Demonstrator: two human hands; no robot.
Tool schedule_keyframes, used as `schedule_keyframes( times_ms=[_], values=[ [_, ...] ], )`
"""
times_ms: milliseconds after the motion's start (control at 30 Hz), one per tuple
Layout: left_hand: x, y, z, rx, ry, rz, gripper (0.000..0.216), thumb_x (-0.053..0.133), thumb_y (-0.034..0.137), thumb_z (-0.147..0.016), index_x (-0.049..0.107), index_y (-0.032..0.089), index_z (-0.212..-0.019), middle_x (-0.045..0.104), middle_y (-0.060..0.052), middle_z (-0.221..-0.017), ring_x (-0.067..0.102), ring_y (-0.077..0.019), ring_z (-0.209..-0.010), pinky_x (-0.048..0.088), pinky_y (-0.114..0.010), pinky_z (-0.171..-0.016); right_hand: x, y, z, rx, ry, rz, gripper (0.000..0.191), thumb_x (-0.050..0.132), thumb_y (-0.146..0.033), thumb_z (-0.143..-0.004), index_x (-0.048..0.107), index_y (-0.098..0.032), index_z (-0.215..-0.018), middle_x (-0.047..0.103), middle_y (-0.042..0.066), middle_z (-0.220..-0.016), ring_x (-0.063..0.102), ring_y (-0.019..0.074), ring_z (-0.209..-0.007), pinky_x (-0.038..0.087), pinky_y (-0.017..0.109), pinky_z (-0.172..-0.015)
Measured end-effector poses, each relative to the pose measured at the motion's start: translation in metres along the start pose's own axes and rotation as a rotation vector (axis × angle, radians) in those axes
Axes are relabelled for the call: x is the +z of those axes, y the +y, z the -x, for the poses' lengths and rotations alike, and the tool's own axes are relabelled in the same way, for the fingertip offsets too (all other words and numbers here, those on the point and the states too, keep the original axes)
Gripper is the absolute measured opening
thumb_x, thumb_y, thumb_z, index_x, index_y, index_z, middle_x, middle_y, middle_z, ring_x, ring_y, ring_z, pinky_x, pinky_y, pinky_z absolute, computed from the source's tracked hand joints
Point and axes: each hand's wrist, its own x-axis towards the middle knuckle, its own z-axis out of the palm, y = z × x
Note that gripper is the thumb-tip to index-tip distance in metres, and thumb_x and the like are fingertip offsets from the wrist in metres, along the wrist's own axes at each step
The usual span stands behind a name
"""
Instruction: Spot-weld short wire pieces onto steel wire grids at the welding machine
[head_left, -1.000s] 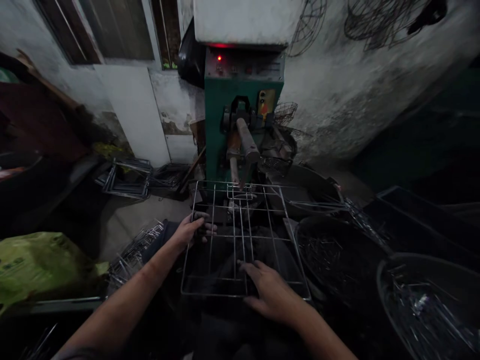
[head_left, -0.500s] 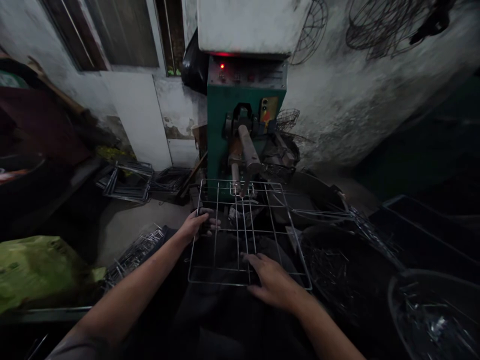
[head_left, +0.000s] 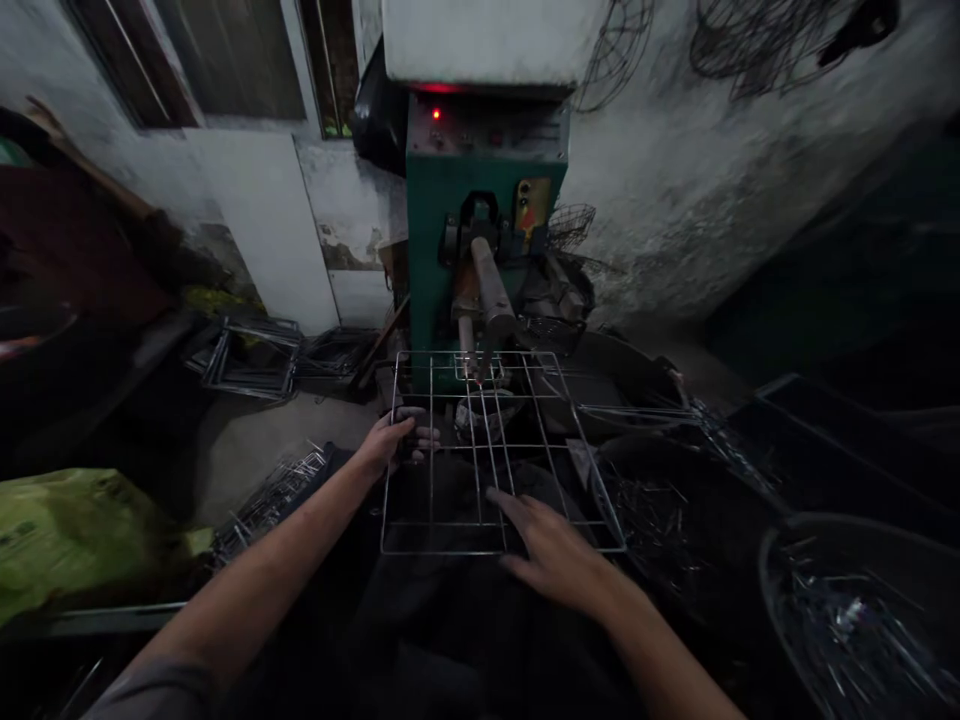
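Stained white wall (head_left: 652, 190) fills most of bkgd. Green spot welder (head_left: 429, 220) stands against it, approx. ctr., w/ control panel up top. Wire rack (head_left: 478, 447), rectangular w/ bars running both ways, is held out in front of welder, ctr. of view; its far edge sits at the electrode tips, its near edge toward the person's body. Whether the tips actually touch it: can't tell.

Round dark tub (head_left: 766, 575), lower R, has loose shiny metal pcs. in it. Yellow-green bag (head_left: 67, 530) at far L, crumpled. Wire frames (head_left: 251, 392) lie in a pile on floor, L of welder.

R hand (head_left: 551, 550) is on rack's near part, R of ctr.: fingers on the middle bars, thumb by the near edge; can't tell if it's pinching or just resting. L hand (head_left: 394, 440) grasps rack's L side, thumb over the side wire, other fingers stretched out under the bars.

Upper electrode arm (head_left: 493, 285) sticks out fwd. & down from welder, lower electrode arm (head_left: 466, 335) below it. Phone (head_left: 527, 205), camera side out, on welder's front, R of upper arm. Red indicator light (head_left: 436, 115) lit on panel, upper L.
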Motion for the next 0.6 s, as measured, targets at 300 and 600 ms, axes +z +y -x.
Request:
schedule_keyframes(
  times_ms=[300, 600],
  values=[
    [0.004, 0.009, -0.006, 0.055, 0.083, 0.077, 0.033, 0.06, 0.016, -0.077, 0.047, 0.013, -0.107, 0.07, -0.016, -0.082, 0.068, -0.022, -0.065, 0.046, -0.022, -0.046, -0.043, 0.023, 0.008, 0.01, 0.165, 0.207, 0.052, 0.055, -0.027, -0.08, 0.048, -0.016, -0.13, 0.031, 0.013, -0.147, 0.036, 0.0289, -0.129, 0.027, 0.048, -0.104],
    [-0.012, 0.028, -0.044, 0.139, 0.139, 0.106, 0.028, 0.051, 0.01, -0.08, 0.049, 0.014, -0.108, 0.07, -0.013, -0.083, 0.067, -0.017, -0.06, 0.047, -0.02, -0.046, -0.089, 0.039, -0.06, -0.102, 0.118, 0.336, 0.028, 0.061, -0.03, -0.081, 0.066, -0.014, -0.103, 0.064, 0.011, -0.113, 0.053, 0.0273, -0.108, 0.032, 0.041, -0.092]
  ],
)
